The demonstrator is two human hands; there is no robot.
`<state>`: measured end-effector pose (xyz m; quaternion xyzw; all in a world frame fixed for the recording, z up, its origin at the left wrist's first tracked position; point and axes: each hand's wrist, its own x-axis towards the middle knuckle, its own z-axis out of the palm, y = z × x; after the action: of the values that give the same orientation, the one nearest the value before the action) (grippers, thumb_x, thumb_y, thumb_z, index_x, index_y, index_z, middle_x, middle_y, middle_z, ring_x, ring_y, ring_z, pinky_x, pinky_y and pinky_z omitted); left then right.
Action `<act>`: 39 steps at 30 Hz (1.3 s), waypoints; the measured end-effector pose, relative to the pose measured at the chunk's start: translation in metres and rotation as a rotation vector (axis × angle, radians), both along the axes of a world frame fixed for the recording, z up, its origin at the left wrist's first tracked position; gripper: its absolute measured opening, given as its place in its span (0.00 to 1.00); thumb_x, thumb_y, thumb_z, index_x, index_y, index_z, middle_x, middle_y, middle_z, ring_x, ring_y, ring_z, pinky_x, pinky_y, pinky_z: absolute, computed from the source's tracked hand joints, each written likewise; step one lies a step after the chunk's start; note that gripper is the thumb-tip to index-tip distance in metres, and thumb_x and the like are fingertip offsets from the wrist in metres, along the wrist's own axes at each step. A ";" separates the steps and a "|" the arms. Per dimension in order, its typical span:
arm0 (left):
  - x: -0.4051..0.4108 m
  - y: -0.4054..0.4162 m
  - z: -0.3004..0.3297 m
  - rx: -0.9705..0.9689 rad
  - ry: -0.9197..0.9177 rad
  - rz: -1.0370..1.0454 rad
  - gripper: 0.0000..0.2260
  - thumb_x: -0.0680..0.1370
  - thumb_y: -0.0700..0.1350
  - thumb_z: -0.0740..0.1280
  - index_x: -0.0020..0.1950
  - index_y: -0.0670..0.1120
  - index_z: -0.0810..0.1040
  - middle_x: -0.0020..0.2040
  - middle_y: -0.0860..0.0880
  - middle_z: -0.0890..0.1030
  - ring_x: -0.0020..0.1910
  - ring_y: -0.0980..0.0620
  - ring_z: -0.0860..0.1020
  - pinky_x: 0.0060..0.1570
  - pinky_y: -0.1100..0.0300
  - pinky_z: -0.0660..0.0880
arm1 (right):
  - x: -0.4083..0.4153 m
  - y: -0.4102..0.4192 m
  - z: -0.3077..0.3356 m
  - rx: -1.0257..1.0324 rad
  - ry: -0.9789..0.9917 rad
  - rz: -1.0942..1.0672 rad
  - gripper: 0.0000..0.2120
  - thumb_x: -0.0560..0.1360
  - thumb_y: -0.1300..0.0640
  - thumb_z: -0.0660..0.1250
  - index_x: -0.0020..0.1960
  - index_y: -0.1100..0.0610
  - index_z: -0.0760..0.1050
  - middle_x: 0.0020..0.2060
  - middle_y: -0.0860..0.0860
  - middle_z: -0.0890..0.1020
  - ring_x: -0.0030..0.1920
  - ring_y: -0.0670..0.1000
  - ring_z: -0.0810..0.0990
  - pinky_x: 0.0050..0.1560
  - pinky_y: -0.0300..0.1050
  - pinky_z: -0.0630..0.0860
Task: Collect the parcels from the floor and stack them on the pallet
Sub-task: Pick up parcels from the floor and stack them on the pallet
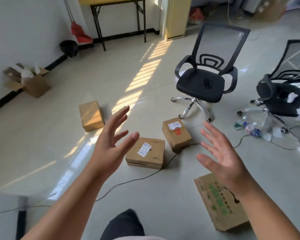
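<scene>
Several cardboard parcels lie on the pale tiled floor. A flat parcel with a white label (146, 153) sits in the middle, between my two hands. Behind it to the right stands a parcel with an orange sticker (177, 134). A plain parcel (91, 116) lies farther left. A long box with green print (220, 201) lies at the lower right, partly under my right forearm. My left hand (111, 137) and my right hand (222, 153) hover above the floor, fingers spread, palms facing each other, holding nothing. No pallet is in view.
A thin black cable (140, 178) runs across the floor under the middle parcels. Two black office chairs (203, 80) (282, 94) stand at the right, with bottles (249, 128) beneath the far one. An opened carton (31, 80) sits by the left wall; a folding table (118, 4) stands behind.
</scene>
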<state>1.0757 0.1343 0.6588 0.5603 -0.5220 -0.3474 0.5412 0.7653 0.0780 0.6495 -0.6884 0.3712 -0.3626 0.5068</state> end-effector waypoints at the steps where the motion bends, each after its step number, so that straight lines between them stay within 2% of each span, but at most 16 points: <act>1: 0.008 -0.007 -0.004 0.009 0.006 -0.001 0.33 0.76 0.60 0.73 0.80 0.58 0.70 0.78 0.59 0.72 0.78 0.59 0.69 0.70 0.46 0.74 | 0.006 -0.006 -0.001 0.011 -0.002 -0.021 0.38 0.74 0.50 0.73 0.80 0.39 0.62 0.79 0.41 0.67 0.79 0.44 0.64 0.75 0.44 0.67; 4: 0.038 -0.037 -0.017 0.040 0.030 -0.014 0.32 0.76 0.61 0.73 0.79 0.60 0.70 0.78 0.57 0.73 0.78 0.59 0.69 0.71 0.46 0.74 | 0.031 -0.030 -0.012 0.054 0.015 -0.078 0.39 0.74 0.56 0.72 0.80 0.45 0.61 0.79 0.42 0.68 0.79 0.44 0.65 0.76 0.44 0.67; 6: 0.054 -0.056 -0.024 0.053 0.030 -0.020 0.32 0.75 0.61 0.73 0.79 0.60 0.70 0.78 0.57 0.73 0.78 0.59 0.69 0.71 0.47 0.74 | 0.046 -0.043 -0.019 0.074 0.032 -0.091 0.39 0.73 0.56 0.72 0.80 0.45 0.61 0.79 0.43 0.68 0.79 0.43 0.66 0.74 0.40 0.68; 8: 0.067 -0.074 -0.033 0.085 0.028 -0.029 0.32 0.74 0.61 0.73 0.78 0.62 0.70 0.78 0.57 0.73 0.78 0.58 0.70 0.70 0.50 0.74 | 0.058 -0.059 -0.029 0.105 0.042 -0.100 0.39 0.74 0.53 0.74 0.80 0.43 0.62 0.79 0.43 0.68 0.78 0.43 0.66 0.73 0.37 0.68; 11: 0.078 -0.098 -0.047 0.150 0.035 -0.022 0.31 0.73 0.63 0.74 0.76 0.68 0.71 0.77 0.59 0.73 0.76 0.54 0.73 0.69 0.52 0.75 | 0.070 -0.083 -0.045 0.128 0.046 -0.105 0.38 0.73 0.46 0.75 0.80 0.39 0.63 0.78 0.41 0.68 0.79 0.43 0.65 0.75 0.39 0.67; 15: 0.092 -0.144 -0.087 0.239 -0.009 0.044 0.34 0.74 0.60 0.75 0.79 0.60 0.69 0.78 0.58 0.72 0.76 0.59 0.71 0.70 0.51 0.75 | 0.078 -0.133 -0.085 0.196 0.057 -0.107 0.35 0.73 0.45 0.74 0.76 0.32 0.65 0.78 0.37 0.68 0.79 0.43 0.65 0.76 0.49 0.68; 18: 0.098 -0.178 -0.135 0.338 -0.046 0.120 0.33 0.76 0.54 0.73 0.80 0.54 0.69 0.78 0.57 0.72 0.77 0.60 0.70 0.72 0.46 0.75 | 0.080 -0.175 -0.132 0.278 0.111 -0.089 0.35 0.73 0.45 0.74 0.77 0.33 0.65 0.77 0.37 0.68 0.78 0.42 0.66 0.75 0.49 0.67; 22: 0.104 -0.221 -0.223 0.467 -0.051 0.156 0.32 0.77 0.55 0.76 0.79 0.60 0.69 0.77 0.56 0.72 0.76 0.52 0.73 0.71 0.44 0.76 | 0.086 -0.231 -0.222 0.434 0.177 -0.080 0.33 0.75 0.47 0.77 0.73 0.26 0.66 0.73 0.32 0.70 0.75 0.39 0.69 0.72 0.36 0.69; 23: 0.106 -0.232 -0.250 0.497 -0.045 0.165 0.31 0.77 0.55 0.76 0.78 0.62 0.70 0.76 0.56 0.72 0.75 0.51 0.74 0.70 0.44 0.76 | 0.089 -0.244 -0.250 0.457 0.202 -0.070 0.34 0.74 0.49 0.76 0.72 0.26 0.67 0.73 0.34 0.70 0.75 0.38 0.69 0.72 0.35 0.69; 26: 0.115 -0.262 -0.341 0.535 -0.056 0.176 0.29 0.79 0.50 0.75 0.79 0.58 0.71 0.76 0.57 0.72 0.76 0.55 0.72 0.71 0.45 0.75 | 0.103 -0.272 -0.342 0.495 0.282 -0.048 0.35 0.76 0.58 0.76 0.76 0.35 0.66 0.77 0.42 0.69 0.76 0.38 0.67 0.75 0.42 0.67; 30: 0.130 -0.289 -0.478 0.615 -0.097 0.168 0.30 0.80 0.47 0.76 0.80 0.55 0.70 0.77 0.56 0.71 0.75 0.57 0.70 0.71 0.51 0.74 | 0.115 -0.291 -0.478 0.571 0.339 -0.077 0.35 0.78 0.59 0.75 0.79 0.40 0.65 0.78 0.42 0.68 0.77 0.41 0.67 0.75 0.45 0.67; 33: 0.144 -0.299 -0.568 0.638 -0.154 0.147 0.31 0.79 0.48 0.77 0.80 0.56 0.70 0.78 0.57 0.71 0.74 0.58 0.70 0.67 0.59 0.72 | 0.121 -0.297 -0.571 0.578 0.365 -0.124 0.34 0.78 0.57 0.75 0.76 0.36 0.65 0.79 0.42 0.66 0.77 0.41 0.66 0.77 0.48 0.65; 35: 0.152 -0.300 -0.625 0.658 -0.224 0.139 0.32 0.78 0.49 0.77 0.80 0.56 0.69 0.78 0.57 0.69 0.74 0.59 0.69 0.67 0.61 0.70 | 0.128 -0.298 -0.630 0.583 0.385 -0.149 0.35 0.77 0.56 0.76 0.73 0.30 0.64 0.81 0.43 0.62 0.78 0.43 0.64 0.79 0.53 0.63; 39: 0.165 -0.291 -0.712 0.750 -0.305 0.097 0.37 0.77 0.48 0.79 0.82 0.55 0.65 0.82 0.52 0.64 0.80 0.54 0.64 0.79 0.46 0.65 | 0.137 -0.299 -0.716 0.608 0.393 -0.251 0.38 0.72 0.49 0.79 0.65 0.17 0.60 0.83 0.42 0.54 0.81 0.44 0.59 0.79 0.57 0.62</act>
<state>1.2404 -0.1568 -0.0535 0.7879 -0.4066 -0.4005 0.2314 0.9022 -0.2212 -0.0667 -0.5121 0.6331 -0.1563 0.5590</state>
